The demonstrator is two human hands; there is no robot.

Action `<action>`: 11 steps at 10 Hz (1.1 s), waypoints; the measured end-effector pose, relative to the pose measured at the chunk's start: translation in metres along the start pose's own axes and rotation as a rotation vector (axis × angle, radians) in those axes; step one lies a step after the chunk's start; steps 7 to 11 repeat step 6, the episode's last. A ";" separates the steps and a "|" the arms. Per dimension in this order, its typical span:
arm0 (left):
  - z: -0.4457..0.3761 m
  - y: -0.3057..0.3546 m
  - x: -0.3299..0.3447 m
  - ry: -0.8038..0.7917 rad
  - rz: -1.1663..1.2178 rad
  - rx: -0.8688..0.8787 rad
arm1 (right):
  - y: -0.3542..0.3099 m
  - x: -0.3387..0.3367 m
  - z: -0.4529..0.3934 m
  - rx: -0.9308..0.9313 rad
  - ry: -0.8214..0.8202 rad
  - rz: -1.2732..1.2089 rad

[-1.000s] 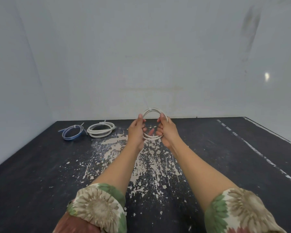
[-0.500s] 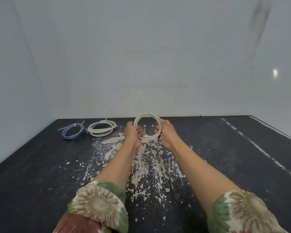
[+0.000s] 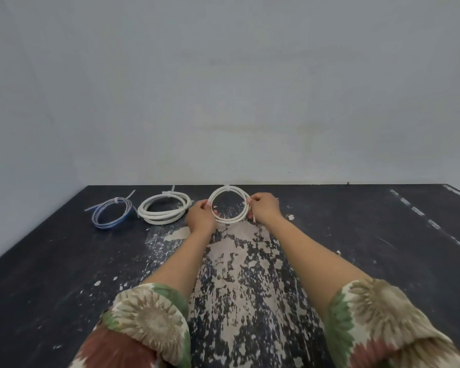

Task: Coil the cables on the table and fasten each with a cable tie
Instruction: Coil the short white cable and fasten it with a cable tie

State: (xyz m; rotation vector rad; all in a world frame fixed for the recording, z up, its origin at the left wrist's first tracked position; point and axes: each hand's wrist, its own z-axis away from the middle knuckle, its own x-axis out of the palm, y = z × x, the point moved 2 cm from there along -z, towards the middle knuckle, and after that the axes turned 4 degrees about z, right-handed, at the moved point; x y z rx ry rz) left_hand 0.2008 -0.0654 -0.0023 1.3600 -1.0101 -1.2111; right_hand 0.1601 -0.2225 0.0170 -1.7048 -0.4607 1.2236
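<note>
We had both hands, left (image 3: 200,215) and right (image 3: 265,210), gripping the tied white coil (image 3: 229,205) near the counter's (image 3: 64,261) far edge, and judged it best lowered flat beside the other white coil (image 3: 165,210).

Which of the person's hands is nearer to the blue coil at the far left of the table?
Left. The left hand grips the left side of the white coil, two coils over from the blue coil; the right hand grips the white coil's right side, farther away.
</note>
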 end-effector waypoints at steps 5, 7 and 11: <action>0.000 0.004 0.012 -0.078 -0.844 0.234 | -0.002 0.015 -0.020 -0.014 -0.083 0.427; 0.014 0.024 0.005 -0.109 -0.855 0.280 | -0.009 0.000 -0.006 -0.019 -0.067 0.420; 0.014 0.024 0.005 -0.109 -0.855 0.280 | -0.009 0.000 -0.006 -0.019 -0.067 0.420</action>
